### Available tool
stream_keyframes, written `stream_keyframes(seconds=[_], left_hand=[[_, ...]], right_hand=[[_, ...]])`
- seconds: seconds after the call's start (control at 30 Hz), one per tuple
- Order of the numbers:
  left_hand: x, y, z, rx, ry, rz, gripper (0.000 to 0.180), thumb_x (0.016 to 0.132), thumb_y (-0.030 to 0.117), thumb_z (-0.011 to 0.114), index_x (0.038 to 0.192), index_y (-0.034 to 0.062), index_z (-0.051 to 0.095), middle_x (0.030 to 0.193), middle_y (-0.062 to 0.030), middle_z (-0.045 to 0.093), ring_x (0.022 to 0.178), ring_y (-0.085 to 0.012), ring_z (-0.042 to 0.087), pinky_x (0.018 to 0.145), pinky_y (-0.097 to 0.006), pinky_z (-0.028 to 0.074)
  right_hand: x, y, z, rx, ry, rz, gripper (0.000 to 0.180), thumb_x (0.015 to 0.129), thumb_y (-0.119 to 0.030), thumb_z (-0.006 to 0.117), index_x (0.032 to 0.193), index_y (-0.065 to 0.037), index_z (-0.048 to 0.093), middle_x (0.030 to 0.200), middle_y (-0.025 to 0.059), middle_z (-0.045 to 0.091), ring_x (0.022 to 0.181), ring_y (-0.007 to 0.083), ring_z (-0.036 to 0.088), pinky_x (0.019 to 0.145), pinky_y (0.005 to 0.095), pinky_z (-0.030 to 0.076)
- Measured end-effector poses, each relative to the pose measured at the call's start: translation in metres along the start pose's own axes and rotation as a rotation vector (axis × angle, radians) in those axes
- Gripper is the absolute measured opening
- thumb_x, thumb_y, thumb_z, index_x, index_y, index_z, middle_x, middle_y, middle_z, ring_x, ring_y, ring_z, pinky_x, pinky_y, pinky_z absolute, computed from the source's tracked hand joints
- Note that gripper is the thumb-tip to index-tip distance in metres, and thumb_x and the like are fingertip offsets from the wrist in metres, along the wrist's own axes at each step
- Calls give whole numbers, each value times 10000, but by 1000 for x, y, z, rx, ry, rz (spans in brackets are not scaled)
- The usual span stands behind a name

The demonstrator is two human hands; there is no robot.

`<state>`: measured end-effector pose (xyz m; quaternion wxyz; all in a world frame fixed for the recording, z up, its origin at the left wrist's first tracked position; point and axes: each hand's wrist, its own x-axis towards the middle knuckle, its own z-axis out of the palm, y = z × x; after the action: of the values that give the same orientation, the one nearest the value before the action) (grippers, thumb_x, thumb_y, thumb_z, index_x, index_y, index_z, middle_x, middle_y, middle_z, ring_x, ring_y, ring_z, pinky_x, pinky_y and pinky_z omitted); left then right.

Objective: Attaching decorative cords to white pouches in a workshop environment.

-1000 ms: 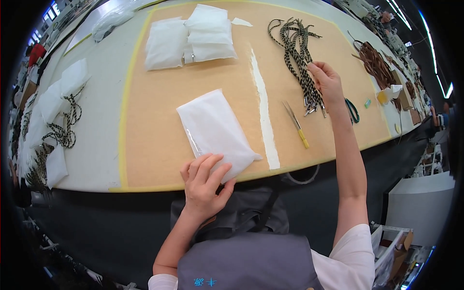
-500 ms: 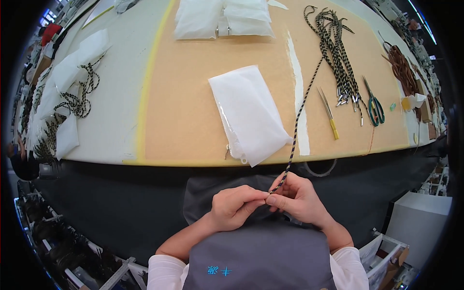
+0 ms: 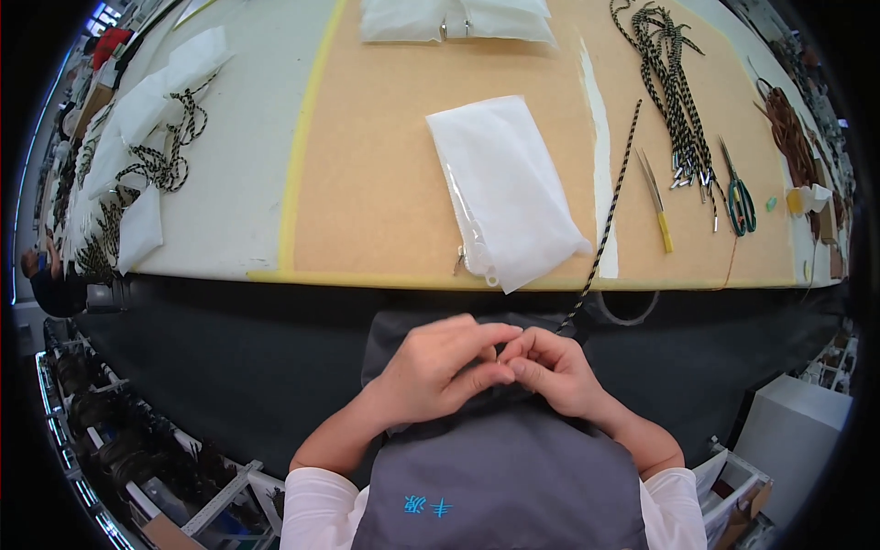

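A black cord [image 3: 612, 211] with light flecks runs from the table down over its front edge to my right hand [image 3: 561, 374]. My right thumb and fingers are pinched on its near end, which is mostly hidden. My left hand [image 3: 440, 362] meets it from the left, thumb and forefinger apart around the right fingertips; I see no cord held in it. Both hands are over my lap, just off the table. A white zip bag [image 3: 509, 192] lies on the table, its slider at the near left corner.
Tweezers with a yellow end [image 3: 664, 225], green-handled scissors [image 3: 741, 206] and a bundle of metal-tipped cords [image 3: 678, 119] lie at right. Brown cords [image 3: 788, 137] are farther right. More white bags [image 3: 403, 23] lie at the back, and bags with cords [image 3: 137, 234] at left.
The cord's far end has slid free of the bundle and drawn nearer me. My left thumb and forefinger have spread from their pinch. The view has shifted a little.
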<state>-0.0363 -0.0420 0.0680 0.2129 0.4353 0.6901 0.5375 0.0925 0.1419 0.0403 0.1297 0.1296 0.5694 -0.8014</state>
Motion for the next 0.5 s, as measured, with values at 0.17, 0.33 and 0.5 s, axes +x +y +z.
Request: stream_keyframes(seconds=[0.17,0.33,0.5], left_hand=[[62,-31,-32,451,252,200,209,873,32,673,1077,64,698,1097,-63,721,1182,-303,594,979,-410,435],[74,-45,-26,472,123,169,199,892,22,653,1077,56,720,1162,-63,728,1259,-293,579,1037,-393,399],[59,-41,-20,455,90,167,151,872,80,696,1019,83,729,1175,-56,722,1276,-298,571,1052,-415,363]], right_hand=[[35,17,15,647,248,156,176,1019,-230,617,1095,-73,640,911,27,690,642,38,529,566,200,386],[43,14,23,726,324,204,174,1018,-237,617,1075,-75,650,931,26,697,680,39,568,594,208,420],[38,44,18,545,269,56,134,1003,-199,640,1096,-105,667,980,12,680,790,82,586,662,226,451]])
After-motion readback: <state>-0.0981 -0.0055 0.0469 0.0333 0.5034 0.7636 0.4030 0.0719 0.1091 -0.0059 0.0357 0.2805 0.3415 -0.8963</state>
